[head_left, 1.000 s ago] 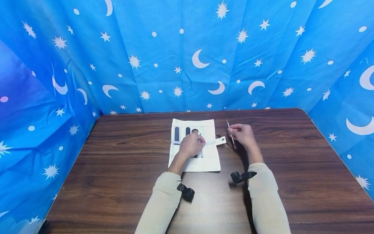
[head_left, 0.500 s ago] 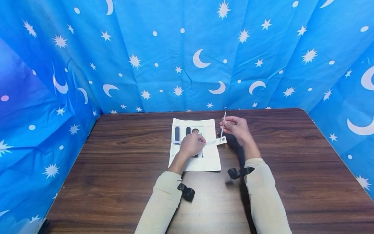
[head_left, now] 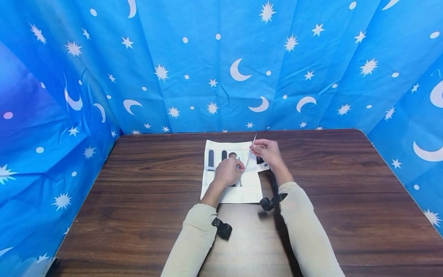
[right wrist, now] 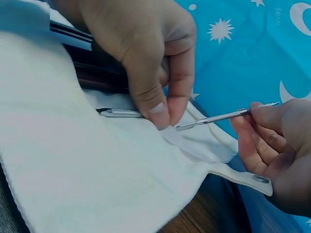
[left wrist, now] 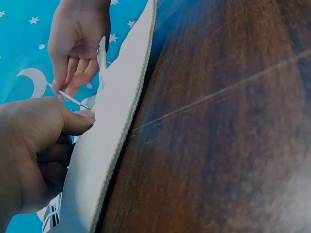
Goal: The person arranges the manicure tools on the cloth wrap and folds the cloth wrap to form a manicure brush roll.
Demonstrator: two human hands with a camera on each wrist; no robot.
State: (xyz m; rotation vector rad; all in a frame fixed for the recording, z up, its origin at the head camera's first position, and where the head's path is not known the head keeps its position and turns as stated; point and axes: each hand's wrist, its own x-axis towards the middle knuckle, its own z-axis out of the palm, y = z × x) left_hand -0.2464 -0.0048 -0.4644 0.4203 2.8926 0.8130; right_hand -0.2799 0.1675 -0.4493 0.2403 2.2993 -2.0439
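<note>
A white fabric tool pouch (head_left: pixel 254 194) lies unfolded on the table. My left hand (head_left: pixel 227 171) rests over its middle, thumb and forefinger pinching the pale band (right wrist: pixel 175 137) that crosses it. Between the fingertips of my right hand (head_left: pixel 270 153) is a slim metal cuticle pusher (right wrist: pixel 216 118), slanted, with its flat spoon-shaped end right at the left fingertips and the band. A second metal tool (right wrist: pixel 121 112) with a textured handle sits under the band beside the left thumb. Dark flat strips (head_left: pixel 211 159) stand in the left slots; a round brownish tip (head_left: pixel 232 155) shows above the left hand.
A strap with a snap button (head_left: pixel 264 166) sticks out from the pouch's right side, below the right hand. Something dark (head_left: pixel 259 160) lies beside it, mostly hidden. The brown wooden table (head_left: pixel 138 215) ends at a blue star-patterned curtain (head_left: pixel 194 77).
My right hand has moved left with the cuticle pusher, from beyond the snap strap to over the pouch's right side, bringing its lower end to the left fingertips. The left hand stays in place.
</note>
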